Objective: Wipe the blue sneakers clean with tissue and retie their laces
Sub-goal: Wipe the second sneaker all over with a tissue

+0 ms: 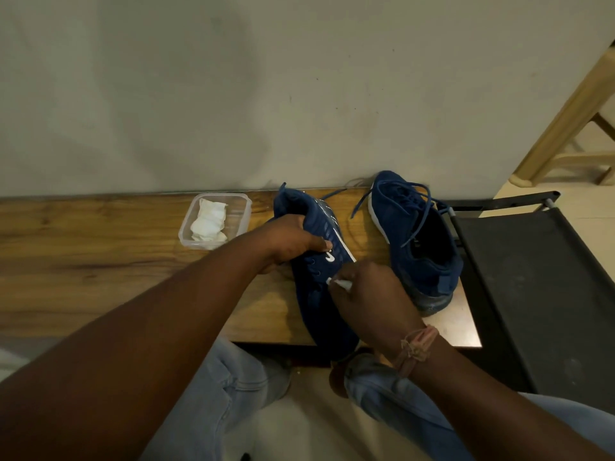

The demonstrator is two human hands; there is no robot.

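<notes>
On the brown wood-grain surface (100,261): tilted dark blue mesh sneaker (319,294), left hand (293,241) fingers curled round it; right hand (369,294) fingers pinching small white tissue (342,285) against its side; second blue sneaker (416,241) beside; clear plastic tub (239,211) holding tissues.

Both forearms were bare, with no sleeves in view down to the left hand (293,239) and the right hand (369,294). A frayed pinkish thread band (416,347), knotted and wound in several strands, circled the right wrist. The person wore light blue, faded denim jeans (219,394), creased at the knees, with visible seams along the legs.
</notes>
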